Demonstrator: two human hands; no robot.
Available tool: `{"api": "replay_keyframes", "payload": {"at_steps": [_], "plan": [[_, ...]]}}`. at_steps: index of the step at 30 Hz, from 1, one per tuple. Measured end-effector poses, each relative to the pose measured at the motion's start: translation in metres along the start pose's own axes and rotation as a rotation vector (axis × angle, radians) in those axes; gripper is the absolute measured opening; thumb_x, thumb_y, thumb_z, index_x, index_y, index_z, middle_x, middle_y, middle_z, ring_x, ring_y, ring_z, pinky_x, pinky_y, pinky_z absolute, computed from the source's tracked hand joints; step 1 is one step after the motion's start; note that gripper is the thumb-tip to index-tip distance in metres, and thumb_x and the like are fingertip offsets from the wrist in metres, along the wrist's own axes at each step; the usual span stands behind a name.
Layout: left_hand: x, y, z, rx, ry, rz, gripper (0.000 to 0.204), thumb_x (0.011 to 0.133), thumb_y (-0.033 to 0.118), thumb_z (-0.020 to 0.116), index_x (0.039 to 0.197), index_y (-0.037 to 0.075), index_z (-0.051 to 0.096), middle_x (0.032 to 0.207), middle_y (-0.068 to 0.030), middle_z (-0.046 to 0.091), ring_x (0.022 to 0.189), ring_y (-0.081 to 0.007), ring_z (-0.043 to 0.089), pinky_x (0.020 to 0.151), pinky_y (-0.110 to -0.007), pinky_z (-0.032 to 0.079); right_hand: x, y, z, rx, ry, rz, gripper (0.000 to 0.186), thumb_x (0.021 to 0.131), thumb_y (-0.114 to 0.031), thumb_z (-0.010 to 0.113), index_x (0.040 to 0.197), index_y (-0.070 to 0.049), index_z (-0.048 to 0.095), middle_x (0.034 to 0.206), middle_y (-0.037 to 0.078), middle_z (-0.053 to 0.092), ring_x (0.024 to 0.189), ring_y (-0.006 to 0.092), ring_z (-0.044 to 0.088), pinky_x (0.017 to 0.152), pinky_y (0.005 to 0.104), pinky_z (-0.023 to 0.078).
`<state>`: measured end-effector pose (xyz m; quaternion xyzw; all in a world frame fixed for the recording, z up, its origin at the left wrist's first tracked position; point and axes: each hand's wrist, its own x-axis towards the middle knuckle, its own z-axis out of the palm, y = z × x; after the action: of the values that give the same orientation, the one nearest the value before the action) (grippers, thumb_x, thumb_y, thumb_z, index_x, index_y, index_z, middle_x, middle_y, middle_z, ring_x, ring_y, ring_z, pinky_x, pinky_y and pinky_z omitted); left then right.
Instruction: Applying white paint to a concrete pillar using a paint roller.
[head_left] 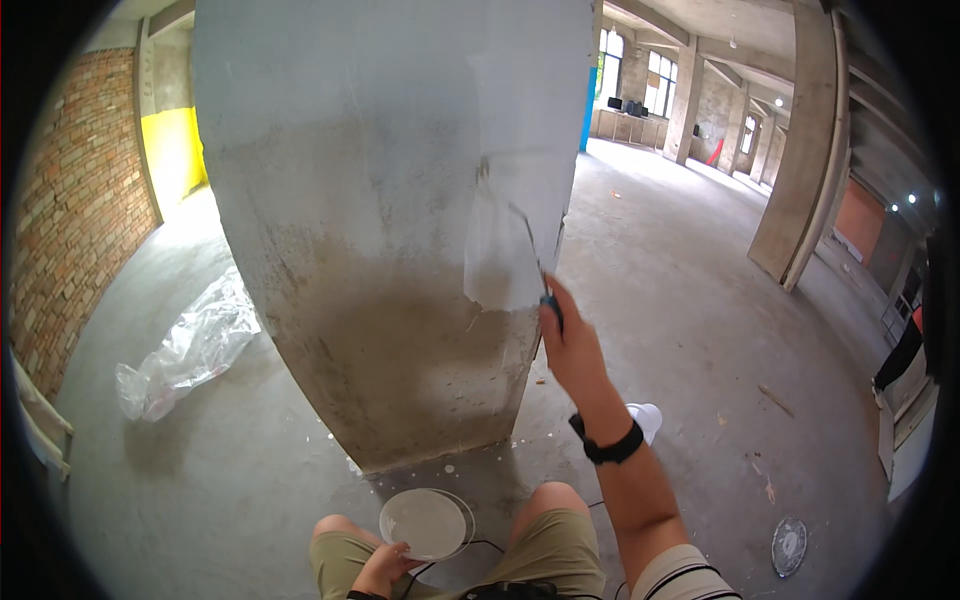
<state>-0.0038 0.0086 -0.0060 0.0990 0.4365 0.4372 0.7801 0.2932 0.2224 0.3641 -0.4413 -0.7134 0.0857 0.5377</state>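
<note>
A concrete pillar (360, 200) stands in front of me, its upper part pale, its lower part rough and darker, with a fresh light patch at the right. My right hand (565, 340) grips the dark handle of a paint roller (530, 245) raised to that patch; the roller's head is blurred against the surface. Below, between my knees, my left hand (385, 565) holds the rim of a round white container (422, 522) with pale content.
Crumpled plastic sheeting (185, 355) lies left near a brick wall (75, 170). A round lid (788, 548) and wood scraps (775, 400) lie right, a white shoe (645, 420) beside my forearm. More columns (800, 150) stand behind; a dark-clothed person (905, 350) shows at the right edge.
</note>
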Motion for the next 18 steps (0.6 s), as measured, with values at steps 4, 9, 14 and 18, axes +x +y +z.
{"api": "replay_keyframes", "payload": {"at_steps": [4, 9, 14, 18], "plan": [[0.003, 0.001, 0.01, 0.021, 0.05, -0.051, 0.05, 0.085, 0.002, 0.036, 0.133, -0.007, 0.025, 0.129, -0.0248, 0.041, 0.114, -0.0424, 0.048, 0.095, -0.053, 0.044, 0.063, -0.031, -0.013, -0.043, 0.079, -0.086, 0.038, 0.092, -0.018, 0.046, 0.129, -0.01, 0.04, 0.068, 0.022, 0.057, 0.063, 0.0402, 0.059, 0.057, 0.0436, 0.044], [-0.006, 0.002, 0.011, 0.007, -0.063, 0.021, 0.053, 0.083, 0.004, 0.043, 0.133, -0.007, 0.026, 0.128, -0.0223, 0.044, 0.115, -0.0397, 0.048, 0.096, -0.052, 0.044, 0.104, -0.053, -0.014, -0.033, 0.116, -0.056, 0.037, 0.093, -0.021, 0.046, 0.128, -0.009, 0.043, 0.071, 0.017, 0.056, 0.064, 0.0298, 0.058, 0.063, 0.0366, 0.046], [0.0, -0.002, 0.0, -0.018, -0.121, 0.039, 0.054, 0.083, 0.005, 0.044, 0.133, -0.007, 0.025, 0.128, -0.0222, 0.044, 0.115, -0.0389, 0.048, 0.097, -0.052, 0.043, 0.08, -0.035, -0.002, -0.092, 0.131, -0.109, 0.04, 0.092, -0.019, 0.045, 0.13, -0.009, 0.038, 0.073, 0.025, 0.06, 0.068, 0.0428, 0.06, 0.059, 0.0462, 0.046], [0.002, 0.001, 0.001, 0.046, -0.002, 0.003, 0.051, 0.085, 0.004, 0.037, 0.134, -0.006, 0.024, 0.129, -0.0252, 0.041, 0.114, -0.0427, 0.048, 0.096, -0.053, 0.043, 0.04, -0.013, 0.018, -0.13, 0.04, 0.029, 0.041, 0.093, -0.019, 0.045, 0.132, -0.011, 0.036, 0.071, 0.023, 0.059, 0.063, 0.0413, 0.059, 0.057, 0.0461, 0.045]]}}
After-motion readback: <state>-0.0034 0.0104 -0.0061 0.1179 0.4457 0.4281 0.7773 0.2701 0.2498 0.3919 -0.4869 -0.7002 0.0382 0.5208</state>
